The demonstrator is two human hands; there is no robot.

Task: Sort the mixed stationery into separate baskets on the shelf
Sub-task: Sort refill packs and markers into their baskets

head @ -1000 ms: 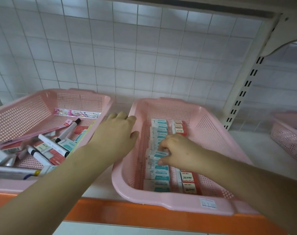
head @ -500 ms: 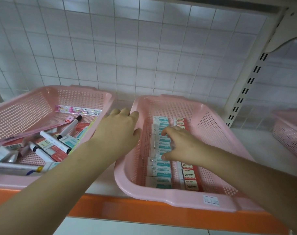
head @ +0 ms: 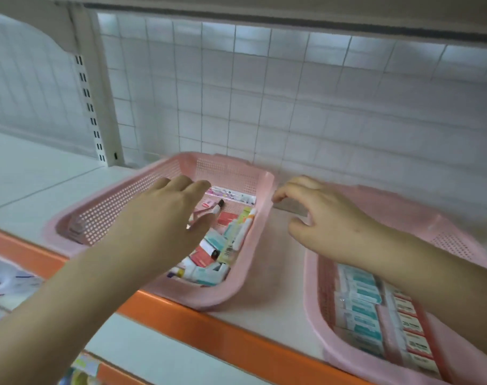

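Having left the sorted basket [head: 310, 287], the left hand [head: 164, 218] is spread over the mixed basket [head: 225, 173], the right hand [head: 325, 220] half-curled and empty: another pick seems next.

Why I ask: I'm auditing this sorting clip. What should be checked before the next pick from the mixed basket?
1. Left hand empty: ok, fingers relaxed above the mixed basket.
2. Right hand free: ok, loosely curled, nothing visible in its grip.
3. Mixed basket cleared: not ok, markers and small boxes lie jumbled in it.
4. Sorted basket tidy: ok, teal boxes and red boxes in separate rows.
5. Next item picked out: cannot tell, the left hand covers part of the pile.
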